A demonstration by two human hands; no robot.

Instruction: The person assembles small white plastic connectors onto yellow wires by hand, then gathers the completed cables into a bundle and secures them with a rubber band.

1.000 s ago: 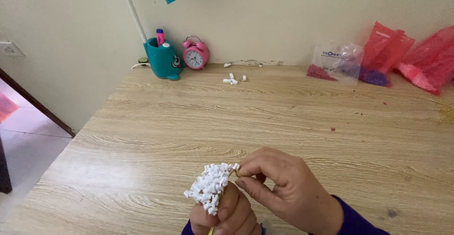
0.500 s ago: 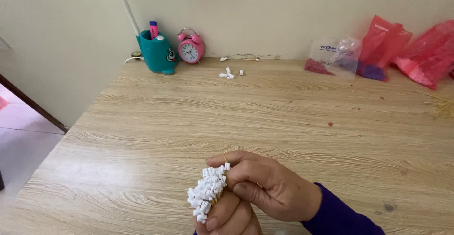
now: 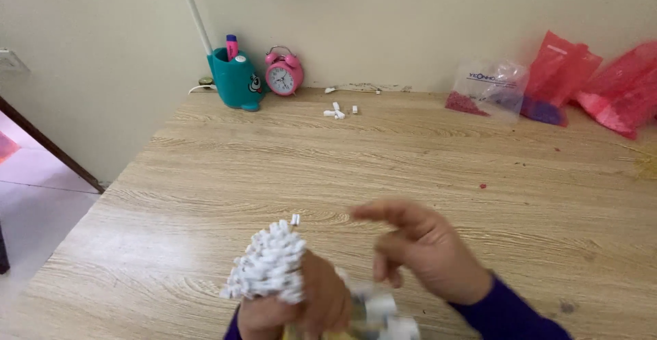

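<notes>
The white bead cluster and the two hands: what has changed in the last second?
The right hand has let go of the white bead cluster and pulled away to the right, fingers now apart from it. The left hand still grips the cluster from below. The pink alarm clock, teal pen holder and red bags have not moved on the table.

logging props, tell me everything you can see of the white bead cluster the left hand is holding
The white bead cluster is a dense, rounded tuft of small tube-like pieces, plastic by the look, fanning up and left. The left hand grips its base near the wooden table's front edge. One piece pokes above the top. The right hand is apart.
</notes>
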